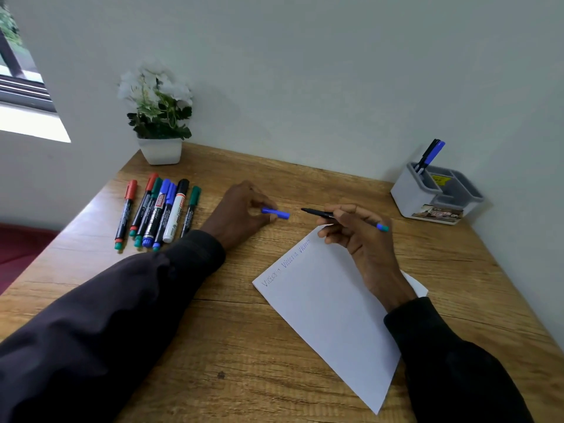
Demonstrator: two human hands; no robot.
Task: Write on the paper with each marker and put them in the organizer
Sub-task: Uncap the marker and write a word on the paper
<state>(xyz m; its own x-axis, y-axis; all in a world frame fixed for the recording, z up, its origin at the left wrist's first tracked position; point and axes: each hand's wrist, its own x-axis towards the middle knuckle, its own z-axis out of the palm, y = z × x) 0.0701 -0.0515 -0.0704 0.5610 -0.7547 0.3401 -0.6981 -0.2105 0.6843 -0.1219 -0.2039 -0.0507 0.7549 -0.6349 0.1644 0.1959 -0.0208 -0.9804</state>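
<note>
A sheet of paper [329, 315] lies askew on the wooden table [232, 346], with bare wood open to its left. Above its far corner the right hand [357, 236] pinches an uncapped marker [320, 213], its long axis running left to right and its tip pointing left at the blue cap [276, 213] gripped in the left hand [244, 212]. Beyond, seven capped markers [158, 212] line the left edge, and the organizer [409, 196] sits far right against the wall.
</note>
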